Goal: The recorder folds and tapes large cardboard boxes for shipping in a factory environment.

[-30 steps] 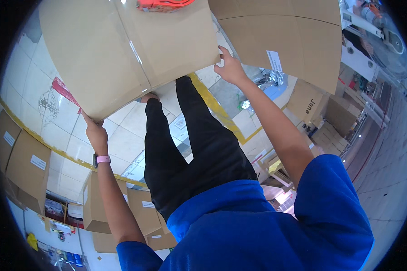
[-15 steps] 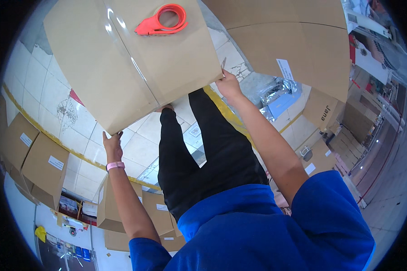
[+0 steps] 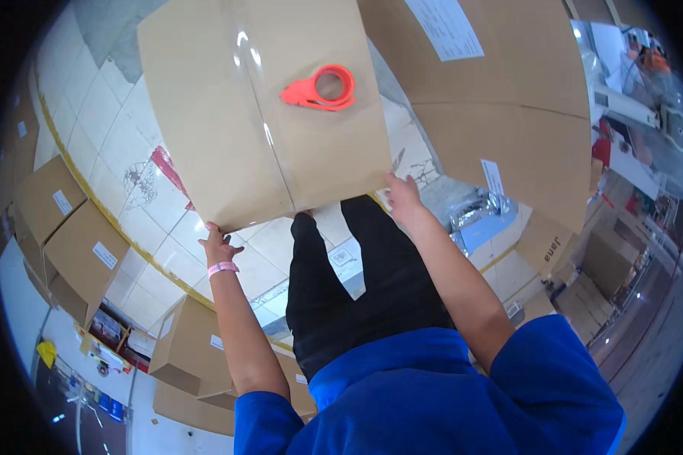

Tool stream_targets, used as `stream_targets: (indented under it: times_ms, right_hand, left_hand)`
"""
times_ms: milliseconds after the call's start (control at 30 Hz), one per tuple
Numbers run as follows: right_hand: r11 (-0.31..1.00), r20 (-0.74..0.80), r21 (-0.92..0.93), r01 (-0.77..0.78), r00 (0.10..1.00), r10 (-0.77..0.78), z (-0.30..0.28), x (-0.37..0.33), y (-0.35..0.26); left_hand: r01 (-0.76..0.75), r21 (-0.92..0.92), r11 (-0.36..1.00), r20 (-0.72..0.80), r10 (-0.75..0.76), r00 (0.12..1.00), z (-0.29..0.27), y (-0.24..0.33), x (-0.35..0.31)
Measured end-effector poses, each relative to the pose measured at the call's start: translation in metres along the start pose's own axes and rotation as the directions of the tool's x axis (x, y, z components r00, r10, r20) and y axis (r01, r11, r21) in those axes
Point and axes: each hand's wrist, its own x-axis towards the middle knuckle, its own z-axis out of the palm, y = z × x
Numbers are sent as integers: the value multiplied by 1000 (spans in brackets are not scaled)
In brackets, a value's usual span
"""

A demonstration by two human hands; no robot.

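Note:
A large cardboard box (image 3: 228, 167) fills the upper middle, its top seam sealed with a strip of clear tape. An orange-red tape dispenser (image 3: 307, 92) lies on top, right of the seam. My left hand (image 3: 218, 247) is at the box's near left corner, fingers spread around it; a pink band circles that wrist. At the near right corner, my right hand (image 3: 404, 199) grips the edge with its fingertips. What the fingers do beneath the box is partly hidden.
A bigger cardboard box (image 3: 501, 129) with white labels stands close on the right. Labelled cartons (image 3: 87, 250) line the left, beyond a yellow floor line (image 3: 118, 224). Silvery plastic wrap (image 3: 478, 214) and a blue packet (image 3: 487, 231) lie right of my legs.
The box with the tape dispenser has shifted a little right and nearer, baring more of a red floor mark at its left. Both hands have stayed at its near corners. The view has tilted.

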Motion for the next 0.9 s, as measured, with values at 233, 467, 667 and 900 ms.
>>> stream_targets:
  times_ms: [233,467,667,900]
  right_hand:
    - [-150,401,-485,862,66,-914,83,-80,-118]
    - [-291,610,-580,761,169,-774,111,-56,-142]
    - [-418,656,-492,764,10,-755,96,-29,-131]
    - [743,413,190,642,634,-653,46,2,-126]
  left_hand:
    - [23,89,996,29,-26,999,-5,4,-13]
    - [-493,343,800,351,378,857,-12,71,18]
    - [-674,166,720,332,603,725,64,125,-20]
    - [-697,319,642,423,562,711,83,146,2]
